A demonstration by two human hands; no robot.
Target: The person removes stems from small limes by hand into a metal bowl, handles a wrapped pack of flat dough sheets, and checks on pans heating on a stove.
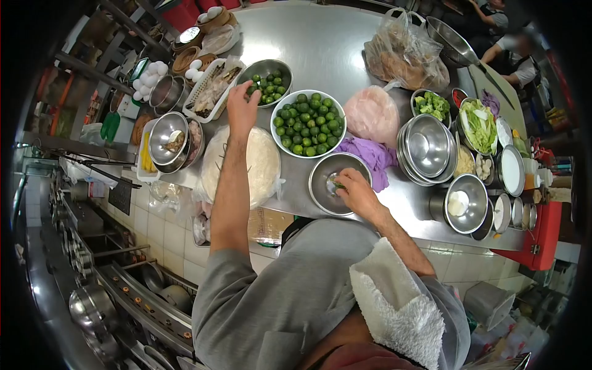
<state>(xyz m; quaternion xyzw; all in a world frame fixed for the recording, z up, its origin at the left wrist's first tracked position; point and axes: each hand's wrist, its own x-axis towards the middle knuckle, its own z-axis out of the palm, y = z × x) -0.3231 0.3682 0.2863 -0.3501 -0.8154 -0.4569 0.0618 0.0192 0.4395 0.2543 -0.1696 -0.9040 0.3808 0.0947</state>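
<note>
My left hand point(242, 106) hovers at the left rim of a steel bowl point(290, 73) with small green limes point(269, 88) in it. Its thumb and fingers are apart, and limes show beside the fingertips. Inside an almost bare steel bowl point(320, 197) close to my body, my right hand point(357, 191) is closed in a pinch. Something small, green and whitish, shows at its fingertips; I cannot make out what it is. Between both steel bowls stands a white bowl point(341, 106) heaped with whole limes point(308, 123).
Left of the limes lies pale dough-like material in plastic point(265, 161). A purple cloth point(376, 161) and stacked steel bowls point(402, 151) sit to the right. A knife point(496, 85) lies on a cutting board point(515, 114) at the far right, near other people. Eggs point(148, 80) stand left.
</note>
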